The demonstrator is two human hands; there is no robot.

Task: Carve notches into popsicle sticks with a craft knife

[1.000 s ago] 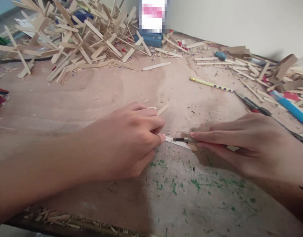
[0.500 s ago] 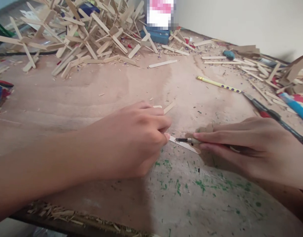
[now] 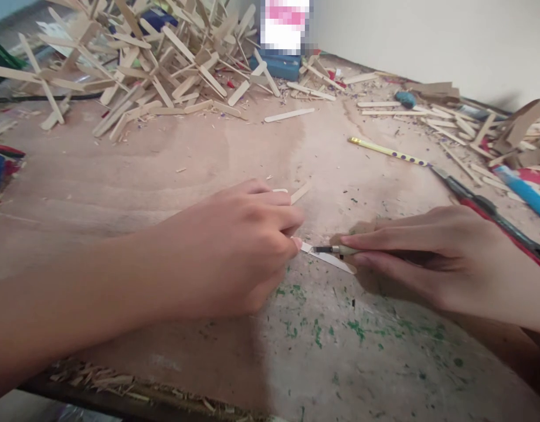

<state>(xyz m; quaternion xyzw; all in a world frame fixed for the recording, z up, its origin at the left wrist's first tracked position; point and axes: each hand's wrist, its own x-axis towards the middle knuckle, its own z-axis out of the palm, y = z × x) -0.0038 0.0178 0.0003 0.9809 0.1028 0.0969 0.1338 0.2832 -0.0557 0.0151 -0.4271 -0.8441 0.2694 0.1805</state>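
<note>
My left hand (image 3: pixel 261 246) is closed, its fingertips pinching a pale popsicle stick (image 3: pixel 338 264) flat against the wooden table (image 3: pixel 173 170). Most of the stick's left part is hidden beneath the hand. In my right hand (image 3: pixel 419 252) is a slim craft knife (image 3: pixel 333 249), gripped between thumb and fingers, with its short dark blade lying across the stick just right of my left thumb. The blade seems to touch the stick. Two more stick ends, one a light piece (image 3: pixel 301 192), poke out beyond my left knuckles.
A tangled heap of popsicle sticks (image 3: pixel 164 64) fills the back left, beside a blue block (image 3: pixel 281 65). A yellow pencil (image 3: pixel 388 151), a black and red utility knife (image 3: pixel 489 211) and a light blue tube (image 3: pixel 522 190) lie at right. Shavings (image 3: pixel 107 378) line the front edge.
The knife blade has shifted very slightly on the stick, and my right hand has tilted a little. My left hand stays in place; the whole view has moved slightly.
</note>
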